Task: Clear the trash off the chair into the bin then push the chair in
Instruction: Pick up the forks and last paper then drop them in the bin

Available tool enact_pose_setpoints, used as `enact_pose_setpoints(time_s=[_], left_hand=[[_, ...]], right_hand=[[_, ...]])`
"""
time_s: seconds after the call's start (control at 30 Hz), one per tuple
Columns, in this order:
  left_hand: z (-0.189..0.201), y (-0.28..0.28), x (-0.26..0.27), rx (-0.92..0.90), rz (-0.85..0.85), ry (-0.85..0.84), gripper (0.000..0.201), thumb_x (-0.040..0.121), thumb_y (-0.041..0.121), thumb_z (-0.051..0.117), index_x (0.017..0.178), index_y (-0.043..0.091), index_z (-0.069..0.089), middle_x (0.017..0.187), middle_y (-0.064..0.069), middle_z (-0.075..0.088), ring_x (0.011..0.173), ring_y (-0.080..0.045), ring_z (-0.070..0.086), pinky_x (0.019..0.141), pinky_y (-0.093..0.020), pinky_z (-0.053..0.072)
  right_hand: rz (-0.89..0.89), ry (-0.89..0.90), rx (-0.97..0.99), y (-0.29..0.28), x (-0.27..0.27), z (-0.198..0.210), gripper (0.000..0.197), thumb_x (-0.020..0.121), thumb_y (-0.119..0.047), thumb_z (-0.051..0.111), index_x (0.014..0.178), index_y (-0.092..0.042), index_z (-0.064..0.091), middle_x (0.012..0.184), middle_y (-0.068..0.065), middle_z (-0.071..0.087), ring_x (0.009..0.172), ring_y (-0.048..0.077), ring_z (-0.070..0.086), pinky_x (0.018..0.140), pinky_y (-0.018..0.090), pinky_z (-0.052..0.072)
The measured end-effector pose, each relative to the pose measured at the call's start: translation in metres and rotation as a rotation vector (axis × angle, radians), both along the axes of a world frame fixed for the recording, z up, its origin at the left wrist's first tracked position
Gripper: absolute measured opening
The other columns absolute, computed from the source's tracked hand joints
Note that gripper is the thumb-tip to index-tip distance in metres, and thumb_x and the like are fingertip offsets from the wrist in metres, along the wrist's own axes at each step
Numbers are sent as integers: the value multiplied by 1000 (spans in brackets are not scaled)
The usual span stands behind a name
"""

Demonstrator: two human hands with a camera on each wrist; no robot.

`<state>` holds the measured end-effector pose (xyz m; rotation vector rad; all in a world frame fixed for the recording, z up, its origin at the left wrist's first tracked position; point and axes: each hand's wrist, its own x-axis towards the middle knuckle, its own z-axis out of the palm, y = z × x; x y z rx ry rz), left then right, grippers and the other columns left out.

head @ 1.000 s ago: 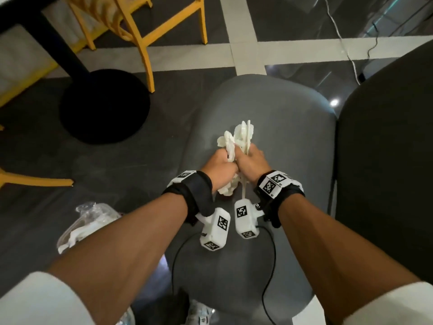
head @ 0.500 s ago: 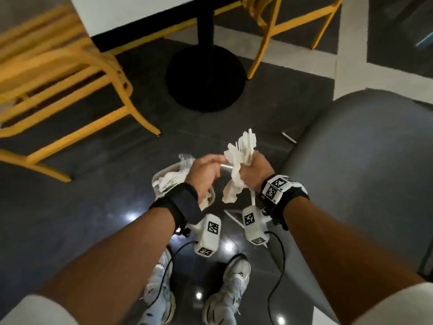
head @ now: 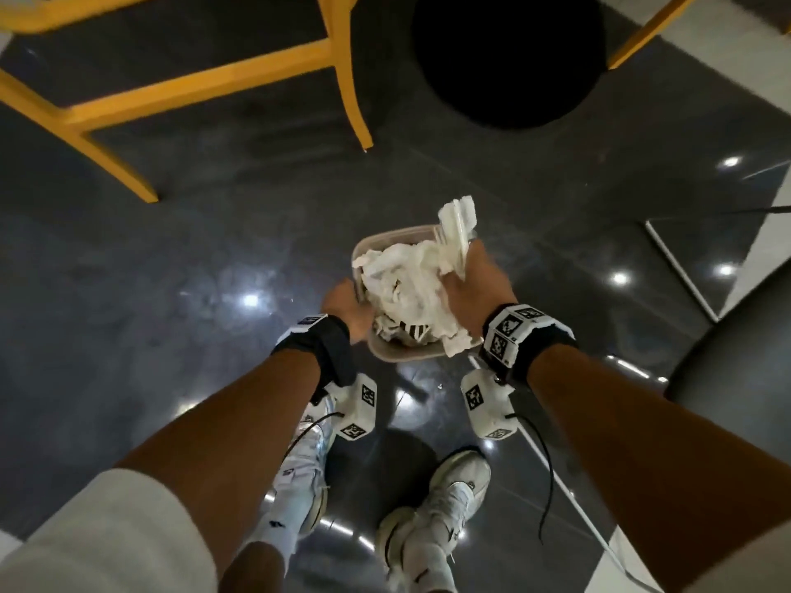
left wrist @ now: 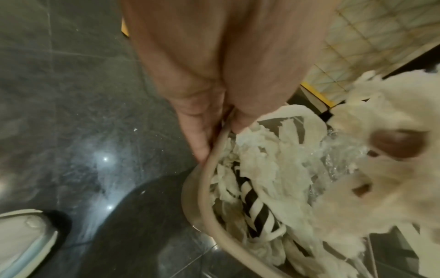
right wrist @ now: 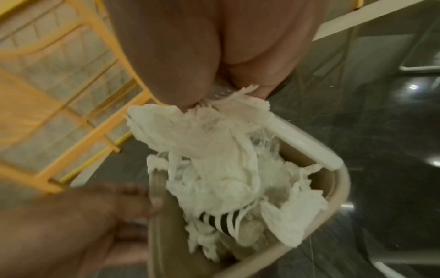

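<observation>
Both hands over the bin (head: 400,356) on the floor. Left hand (head: 347,309) pinches the bin rim, thumb inside, fingers outside. Right hand (head: 474,288) is clamped on the tissue wad (head: 458,226), just above the heaped trash (head: 406,288). Judgement: steady the bin, lower the wad inside the rim, then release; heap is high and could spill. Grey chair (head: 736,365) waits at right.
</observation>
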<state>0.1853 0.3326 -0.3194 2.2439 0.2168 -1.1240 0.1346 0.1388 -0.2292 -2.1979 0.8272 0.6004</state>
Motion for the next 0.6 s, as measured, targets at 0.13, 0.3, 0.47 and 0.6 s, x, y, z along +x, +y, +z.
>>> enact_pose_setpoints(time_s=[0.13,0.3,0.47,0.6], left_hand=[[-25,-3,11,-123,37,-64,9,81,34,55,88,30,52,88,-3,68,84,-29,69,71,-41,59],[-25,2,23,-253,40,-57,11,80,36,54,80,41,44,91,-6,69,86,-30,71,69,-53,61],[-26,1,21,-311,64,2,12,80,34,54,85,33,43,94,-8,69,89,-32,71,71,-55,61],[-16,-3,21,-267,70,0,14,82,33,55,79,38,42,94,-9,68,89,-32,70,72,-54,61]], right_hand=[[242,-9,-110,24,20,-48,42,95,-15,55,134,-9,39,135,13,50,121,32,53,102,43,46],[413,125,-206,46,26,-104,49,96,-25,53,138,-8,35,141,17,41,126,38,44,102,52,42],[479,264,-323,51,29,-130,60,95,-36,46,145,-11,27,150,14,38,137,36,37,110,56,34],[492,402,-239,46,36,-107,79,98,-50,36,158,-14,-1,167,10,10,154,32,8,121,58,12]])
